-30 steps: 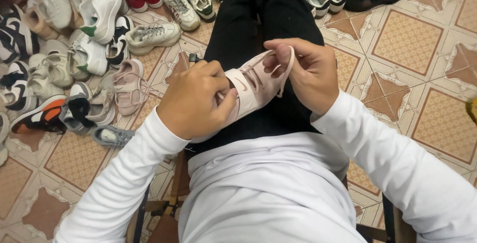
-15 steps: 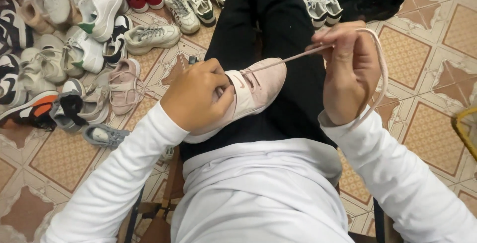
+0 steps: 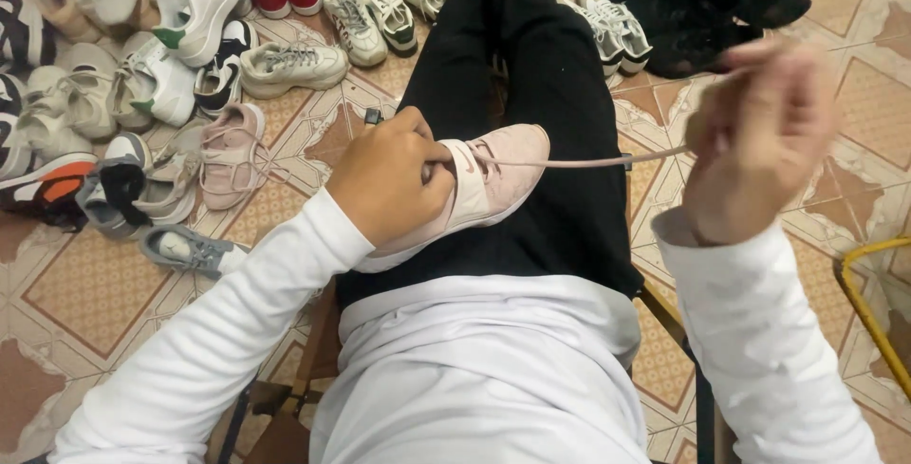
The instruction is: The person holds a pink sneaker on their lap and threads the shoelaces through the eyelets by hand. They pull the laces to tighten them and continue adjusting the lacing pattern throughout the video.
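Pink sneaker point(image 3: 493, 184) on lap, left hand point(image 3: 389, 179) gripping; right hand point(image 3: 759, 141) pulls lace point(image 3: 588, 161) taut.

Left of the lap, the tiled floor point(image 3: 85, 284) is packed with a heap of sneakers point(image 3: 142, 94), with no way through there. Black shoes point(image 3: 702, 9) block the far right. A taut pink lace point(image 3: 588, 161) stretches across the lap from the pink shoe point(image 3: 484, 189). Open tiles lie right, up to the yellow bar point(image 3: 868, 312).

pile of sneakers point(image 3: 142, 75) on tiled floor point(image 3: 95, 284) to my left, black shoes point(image 3: 702, 9) ahead-right, yellow frame point(image 3: 868, 312) at right
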